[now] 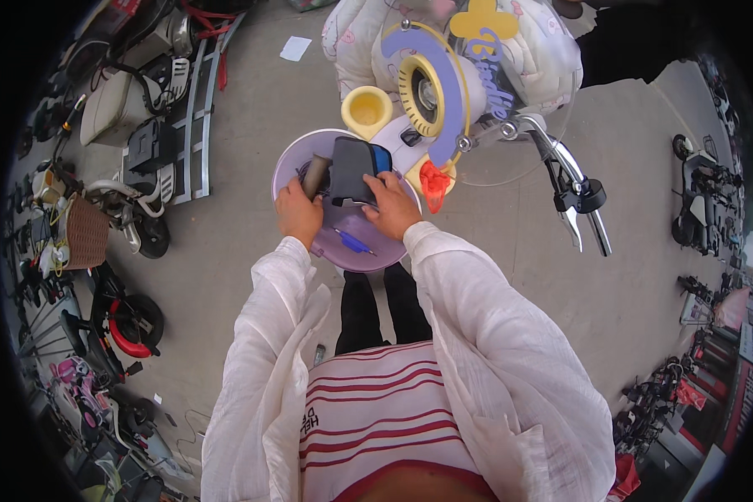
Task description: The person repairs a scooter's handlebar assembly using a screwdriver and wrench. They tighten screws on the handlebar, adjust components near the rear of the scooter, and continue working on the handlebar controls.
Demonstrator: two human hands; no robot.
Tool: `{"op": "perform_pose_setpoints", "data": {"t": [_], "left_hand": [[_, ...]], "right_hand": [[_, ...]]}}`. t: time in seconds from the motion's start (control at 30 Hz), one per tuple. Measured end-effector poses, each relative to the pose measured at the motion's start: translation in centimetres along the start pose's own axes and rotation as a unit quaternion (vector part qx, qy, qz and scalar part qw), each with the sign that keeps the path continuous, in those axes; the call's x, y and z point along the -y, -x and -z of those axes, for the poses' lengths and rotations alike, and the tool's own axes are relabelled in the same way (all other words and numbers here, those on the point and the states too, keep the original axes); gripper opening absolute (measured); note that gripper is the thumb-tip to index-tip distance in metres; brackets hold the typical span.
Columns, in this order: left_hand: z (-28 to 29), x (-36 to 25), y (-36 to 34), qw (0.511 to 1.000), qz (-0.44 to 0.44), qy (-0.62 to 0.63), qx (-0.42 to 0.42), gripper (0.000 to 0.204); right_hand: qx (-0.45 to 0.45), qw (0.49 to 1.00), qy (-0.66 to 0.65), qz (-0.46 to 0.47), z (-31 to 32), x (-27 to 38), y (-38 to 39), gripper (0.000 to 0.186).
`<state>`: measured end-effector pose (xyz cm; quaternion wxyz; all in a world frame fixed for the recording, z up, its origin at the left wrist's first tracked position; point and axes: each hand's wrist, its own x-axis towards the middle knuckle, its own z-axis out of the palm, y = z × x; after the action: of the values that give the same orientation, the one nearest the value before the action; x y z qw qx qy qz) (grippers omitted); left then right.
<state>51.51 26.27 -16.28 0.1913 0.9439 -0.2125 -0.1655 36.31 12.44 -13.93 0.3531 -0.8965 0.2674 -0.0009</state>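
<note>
Low in front of the scooter is a lilac round bin (370, 251) with a dark grey-and-blue pouch (350, 163), a brown cylindrical object (315, 174) and a blue pen-like item (353, 242) inside. My left hand (301, 216) is at the bin's left side, fingers closed on the cylinder's lower end. My right hand (393, 209) grips the pouch's lower right part, its fingertips over the grey fabric.
The scooter has a yellow cup holder (366, 109), red bag (434, 184), clear windshield (527, 167), chrome handlebar (590, 213) and quilted cover (351, 42). Parked scooters (134, 326) and a wicker basket (85, 234) line the left; more scooters (690, 209) stand right.
</note>
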Motion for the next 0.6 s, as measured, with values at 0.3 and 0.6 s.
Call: {"op": "perform_pose_setpoints", "data": {"t": [0.3, 0.6], "left_hand": [[1.2, 0.2, 0.6, 0.994, -0.077, -0.056, 0.052, 0.068], [1.7, -1.1, 2.3, 0.996, -0.081, -0.035, 0.024, 0.073]], "right_hand": [[-0.130, 0.964, -0.178, -0.149, 3.1, -1.9, 12.5, 0.040], [-0.271, 0.888, -0.253, -0.271, 7.9, -5.5, 24.9, 0.032]]}}
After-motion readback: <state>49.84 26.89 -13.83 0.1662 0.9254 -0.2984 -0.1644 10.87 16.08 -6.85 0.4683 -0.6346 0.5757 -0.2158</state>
